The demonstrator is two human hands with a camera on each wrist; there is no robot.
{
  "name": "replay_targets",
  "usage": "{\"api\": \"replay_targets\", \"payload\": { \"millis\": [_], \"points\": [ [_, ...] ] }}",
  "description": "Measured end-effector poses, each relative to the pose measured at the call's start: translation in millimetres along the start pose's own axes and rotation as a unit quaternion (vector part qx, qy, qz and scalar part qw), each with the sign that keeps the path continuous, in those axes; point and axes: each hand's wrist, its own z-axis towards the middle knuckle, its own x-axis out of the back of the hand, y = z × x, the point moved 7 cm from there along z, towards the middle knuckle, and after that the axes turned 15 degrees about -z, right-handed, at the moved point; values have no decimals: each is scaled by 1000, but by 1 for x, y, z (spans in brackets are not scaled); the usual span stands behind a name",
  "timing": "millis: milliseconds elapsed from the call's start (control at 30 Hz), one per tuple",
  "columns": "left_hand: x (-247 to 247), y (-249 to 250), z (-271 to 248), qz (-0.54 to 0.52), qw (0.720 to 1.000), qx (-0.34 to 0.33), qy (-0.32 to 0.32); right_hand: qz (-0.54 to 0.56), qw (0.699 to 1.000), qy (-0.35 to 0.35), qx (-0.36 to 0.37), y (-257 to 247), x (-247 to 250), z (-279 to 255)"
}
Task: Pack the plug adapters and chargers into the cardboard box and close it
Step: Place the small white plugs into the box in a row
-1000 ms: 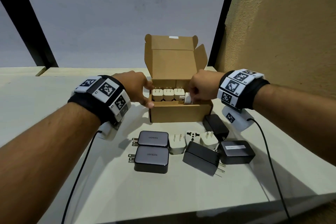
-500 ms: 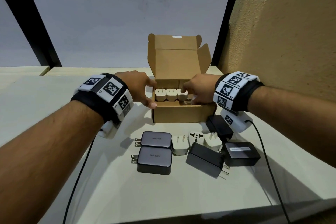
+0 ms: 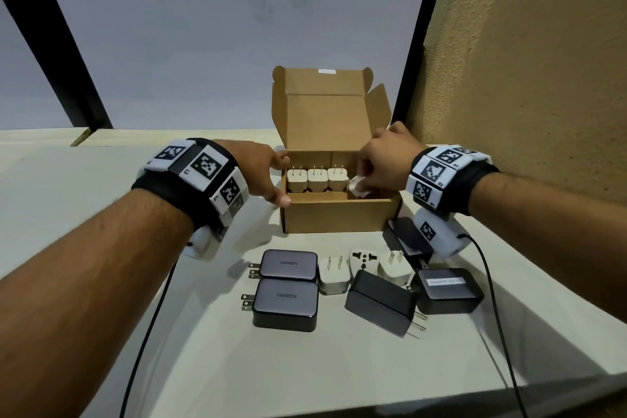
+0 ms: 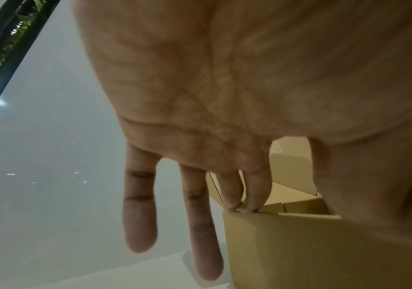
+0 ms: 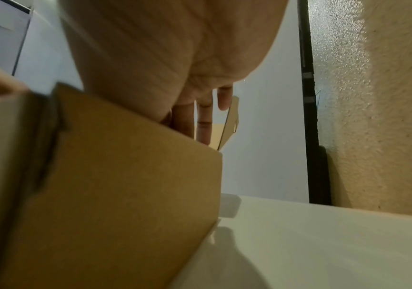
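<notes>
table (image 3: 101,282) | on it: cardboard box (image 3: 339,215) | dark chargers (image 3: 286,305) | white plug adapters (image 3: 334,276)

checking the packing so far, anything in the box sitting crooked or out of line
One thing: the white adapter pinched in the right hand lies tilted at the row's right end, while three white adapters in the cardboard box stand upright, prongs up. Left hand steadies the box.
</notes>
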Motion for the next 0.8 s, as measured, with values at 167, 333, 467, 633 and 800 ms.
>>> {"api": "replay_targets", "payload": {
  "millis": [167,333,467,633,800],
  "points": [
    [0,-4,4,-7,1000,-6,-5,-71,997,-4,23,-2,-3,-5],
    [1,-7,8,-4,1000,-1,-1,-109,994,10,18,-3,9,-5],
    [1,-5,11,3,1000,3,-4,-103,994,4,26,-6,12,-8],
    [2,-3,14,3,1000,10,-9,-101,993,-31,51,-11,-7,-6],
    [3,-2,15,-3,1000,6,-7,-111,991,-52,59,-11,-9,-1]
  ]
}}
